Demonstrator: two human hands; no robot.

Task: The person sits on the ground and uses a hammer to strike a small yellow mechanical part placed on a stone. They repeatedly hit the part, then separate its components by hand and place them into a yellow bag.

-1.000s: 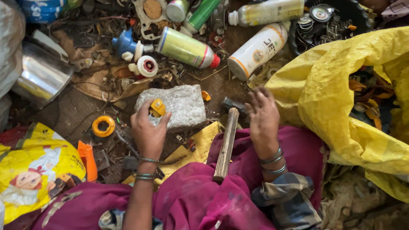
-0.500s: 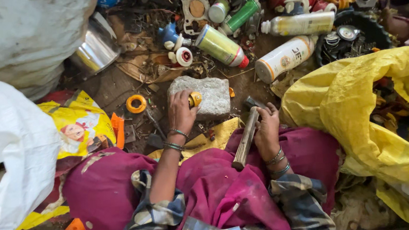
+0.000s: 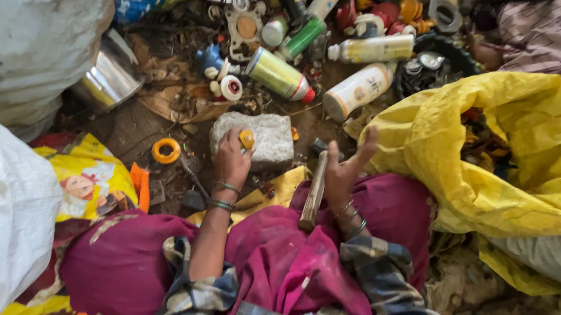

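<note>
Left hand (image 3: pixel 231 157) pinches a small orange-yellow piece (image 3: pixel 246 139) against the grey stone block (image 3: pixel 253 138), fingers closed on it. Right hand (image 3: pixel 344 169) is spread open, fingers splayed, just right of the wooden-handled hammer (image 3: pixel 314 191) lying on the magenta cloth (image 3: pixel 281 256). An orange ring (image 3: pixel 166 150) lies left of the block; a yellow sack (image 3: pixel 517 154) gapes at right.

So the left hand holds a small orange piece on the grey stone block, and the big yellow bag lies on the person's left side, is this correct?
Not quite. The left hand does hold the small orange piece on the grey stone block, but the head view shows the big yellow bag on the person's right side, beyond the right hand.
</note>
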